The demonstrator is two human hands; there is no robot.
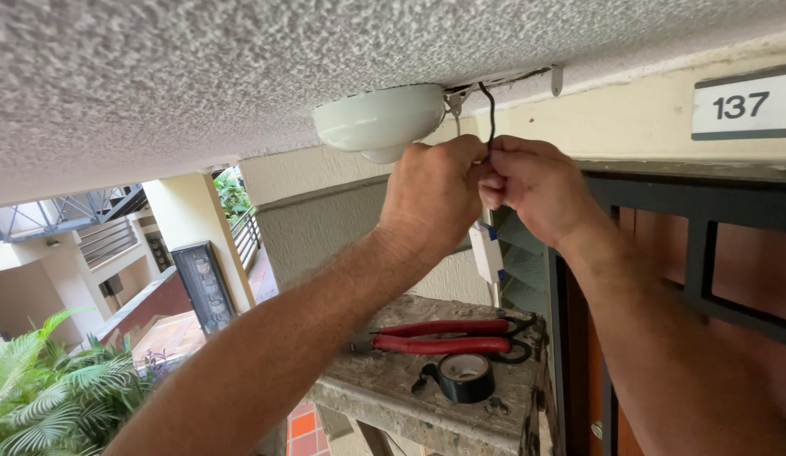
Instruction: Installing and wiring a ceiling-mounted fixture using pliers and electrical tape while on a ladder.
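Near the top centre of the frame, the left hand [435, 190] and right hand [532, 190] are both closed in a pinching grip on the black wire [491, 110] hanging from the ceiling beside the white dome lamp [380, 122]. The joint looks unfinished: red-handled pliers [443, 336] and black tape roll [465, 376] lie unused on the ladder top [393, 397] below.

Both hands [486, 190] on black wire [490, 105] (pinched)
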